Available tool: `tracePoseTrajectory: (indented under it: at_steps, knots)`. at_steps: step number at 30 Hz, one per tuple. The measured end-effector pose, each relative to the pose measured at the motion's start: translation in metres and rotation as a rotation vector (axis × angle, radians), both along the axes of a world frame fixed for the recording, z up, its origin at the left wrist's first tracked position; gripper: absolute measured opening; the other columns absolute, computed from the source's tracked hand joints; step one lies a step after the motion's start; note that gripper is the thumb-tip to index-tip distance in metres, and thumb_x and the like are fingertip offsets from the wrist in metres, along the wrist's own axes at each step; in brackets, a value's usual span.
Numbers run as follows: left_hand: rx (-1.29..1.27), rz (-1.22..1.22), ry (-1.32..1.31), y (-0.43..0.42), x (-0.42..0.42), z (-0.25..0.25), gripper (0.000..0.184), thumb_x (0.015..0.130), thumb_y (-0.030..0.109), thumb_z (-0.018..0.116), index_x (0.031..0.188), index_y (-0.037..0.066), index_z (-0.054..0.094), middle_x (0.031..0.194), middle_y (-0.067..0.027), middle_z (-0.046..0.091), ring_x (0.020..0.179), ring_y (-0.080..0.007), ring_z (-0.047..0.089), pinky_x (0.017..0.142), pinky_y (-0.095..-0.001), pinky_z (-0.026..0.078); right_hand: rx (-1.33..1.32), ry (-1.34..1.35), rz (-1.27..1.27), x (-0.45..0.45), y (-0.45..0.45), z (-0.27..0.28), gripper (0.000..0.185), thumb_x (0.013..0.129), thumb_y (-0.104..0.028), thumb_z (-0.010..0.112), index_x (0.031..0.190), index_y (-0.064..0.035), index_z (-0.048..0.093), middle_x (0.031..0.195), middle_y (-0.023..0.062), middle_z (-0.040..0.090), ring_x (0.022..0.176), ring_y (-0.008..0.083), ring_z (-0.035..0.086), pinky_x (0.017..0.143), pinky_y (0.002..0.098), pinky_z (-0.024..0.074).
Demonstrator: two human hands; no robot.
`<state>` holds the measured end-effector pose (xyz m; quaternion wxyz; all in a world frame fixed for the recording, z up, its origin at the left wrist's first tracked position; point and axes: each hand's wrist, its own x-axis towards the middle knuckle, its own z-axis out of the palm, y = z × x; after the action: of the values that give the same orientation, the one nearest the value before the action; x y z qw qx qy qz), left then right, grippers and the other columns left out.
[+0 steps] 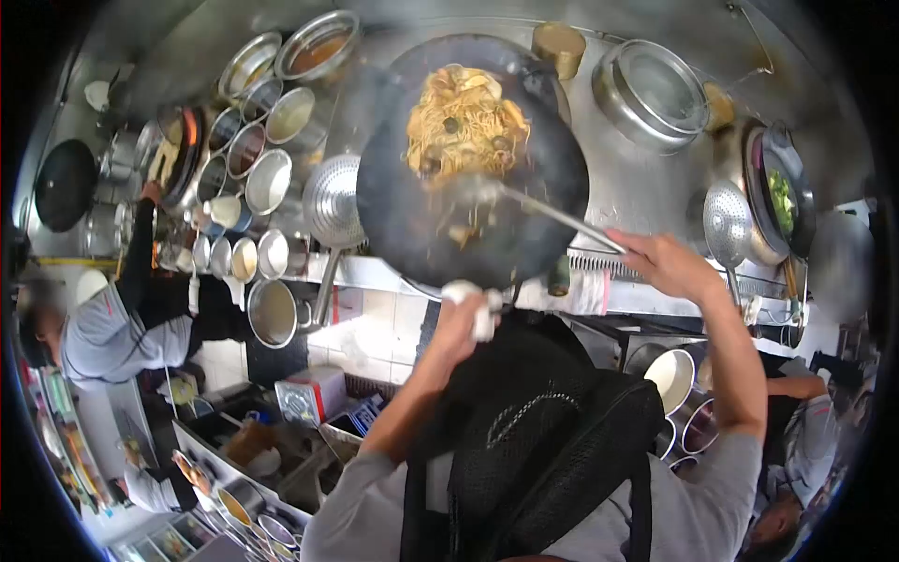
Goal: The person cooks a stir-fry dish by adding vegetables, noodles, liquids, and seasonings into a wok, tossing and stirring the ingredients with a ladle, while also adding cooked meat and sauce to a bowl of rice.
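Note:
A large dark wok (393, 211) stands at the centre, tilted so that its inside shows. Brown noodles (459, 122) with mushroom-like pieces lie in its far part, and a few scraps are nearer its lower side. My right hand (665, 264) is closed round the handle of a metal ladle (562, 217), whose blurred head is in the wok below the noodles. At the wok's near rim my left hand (459, 323) grips a white cloth (473, 304). Steam hazes part of the wok.
Left of the wok are a perforated strainer (334, 201) and several metal pots of sauces (269, 183). A stacked steel pot (651, 98) and a second strainer (728, 225) are at right. One co-worker (122, 328) is at left, another (805, 440) at lower right.

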<state>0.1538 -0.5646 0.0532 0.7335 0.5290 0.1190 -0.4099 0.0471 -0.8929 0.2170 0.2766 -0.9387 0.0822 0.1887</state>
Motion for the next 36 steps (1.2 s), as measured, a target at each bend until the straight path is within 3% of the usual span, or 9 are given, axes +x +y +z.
tracePoseTrajectory:
  at_steps: [5, 7, 10, 15, 25, 27, 29, 31, 36]
  knots:
    - [-0.111, 0.083, 0.208, -0.022, 0.076, 0.053, 0.017, 0.097, 0.019, 0.061, 0.108, 0.006, 0.064, 0.102, -0.0137, 0.069, 0.074, -0.0236, 0.07, 0.068, -0.0385, 0.06, 0.05, 0.046, 0.124, 0.011, -0.033, 0.029, 0.047, 0.102, -0.027, 0.062, 0.149, -0.0219, 0.057, 0.086, 0.0237, 0.07, 0.075, 0.0413, 0.068, 0.073, 0.0481, 0.0535]
    - [-0.009, 0.103, 0.037, -0.038, 0.062, -0.006, 0.017, 0.099, 0.023, 0.06, 0.103, 0.007, 0.065, 0.103, -0.0137, 0.068, 0.079, -0.0211, 0.07, 0.069, -0.038, 0.059, -0.112, -0.008, 0.059, 0.04, -0.025, -0.002, 0.05, 0.102, -0.026, 0.062, 0.151, -0.0241, 0.054, 0.084, 0.0231, 0.07, 0.073, 0.0412, 0.068, 0.074, 0.05, 0.054]
    - [-0.045, 0.167, -0.036, -0.014, 0.004, -0.037, 0.022, 0.094, 0.006, 0.064, 0.114, 0.007, 0.056, 0.098, -0.0084, 0.064, 0.082, -0.0215, 0.068, 0.063, -0.0355, 0.06, -0.14, -0.226, -0.081, 0.041, -0.003, -0.084, 0.053, 0.102, -0.024, 0.062, 0.154, -0.0255, 0.05, 0.086, 0.0237, 0.069, 0.075, 0.0426, 0.068, 0.074, 0.0529, 0.0529]
    - [0.01, 0.244, -0.07, -0.036, 0.06, -0.033, 0.024, 0.093, 0.007, 0.065, 0.114, 0.008, 0.054, 0.096, -0.008, 0.064, 0.076, -0.0201, 0.067, 0.054, -0.0333, 0.057, 0.166, -0.528, -0.204, 0.011, 0.042, -0.062, 0.051, 0.098, -0.013, 0.068, 0.147, -0.0186, 0.058, 0.093, 0.0229, 0.07, 0.08, 0.0413, 0.067, 0.074, 0.0466, 0.0517]
    - [-0.122, 0.069, 0.056, -0.069, 0.166, -0.096, 0.034, 0.088, 0.004, 0.071, 0.118, 0.002, 0.054, 0.102, -0.0174, 0.067, 0.084, -0.0279, 0.071, 0.068, -0.0453, 0.063, -0.122, -0.324, -0.47, 0.0, 0.052, -0.093, 0.049, 0.1, -0.008, 0.064, 0.149, -0.0117, 0.056, 0.084, 0.0254, 0.068, 0.067, 0.0308, 0.066, 0.065, 0.0407, 0.0532]
    - [-0.246, 0.076, 0.368, -0.077, 0.168, -0.153, 0.037, 0.088, 0.01, 0.079, 0.116, -0.002, 0.058, 0.103, -0.0193, 0.07, 0.088, -0.0267, 0.072, 0.073, -0.0457, 0.063, -0.121, -0.301, -0.506, 0.046, 0.069, -0.098, 0.051, 0.1, -0.009, 0.064, 0.15, -0.0119, 0.055, 0.091, 0.0257, 0.071, 0.071, 0.0296, 0.069, 0.068, 0.0409, 0.0554]
    - [-0.115, 0.147, 0.269, -0.066, 0.174, -0.088, 0.044, 0.087, 0.014, 0.084, 0.117, -0.004, 0.057, 0.104, -0.0175, 0.07, 0.089, -0.0261, 0.071, 0.073, -0.0461, 0.063, -0.08, -0.469, -0.432, 0.121, 0.093, -0.099, 0.051, 0.1, -0.009, 0.064, 0.15, -0.0116, 0.054, 0.103, 0.026, 0.072, 0.08, 0.0306, 0.072, 0.072, 0.0409, 0.0574]
    - [-0.085, 0.216, 0.222, -0.082, 0.167, -0.127, 0.051, 0.079, 0.009, 0.087, 0.118, -0.003, 0.057, 0.105, -0.0161, 0.068, 0.09, -0.0272, 0.07, 0.077, -0.0457, 0.061, 0.012, -0.578, -0.368, 0.216, 0.116, -0.096, 0.051, 0.1, -0.008, 0.062, 0.15, -0.0111, 0.054, 0.119, 0.0249, 0.071, 0.097, 0.0351, 0.074, 0.081, 0.0402, 0.0577]
    - [0.112, 0.204, 0.03, -0.076, 0.171, -0.11, 0.081, 0.066, 0.002, 0.084, 0.133, -0.005, 0.038, 0.118, -0.0181, 0.061, 0.104, -0.0287, 0.064, 0.088, -0.0407, 0.057, -0.204, -0.506, -0.189, 0.448, 0.164, -0.064, 0.052, 0.097, -0.016, 0.065, 0.148, -0.0134, 0.055, 0.11, 0.0316, 0.069, 0.105, 0.0432, 0.07, 0.09, 0.0464, 0.0548]
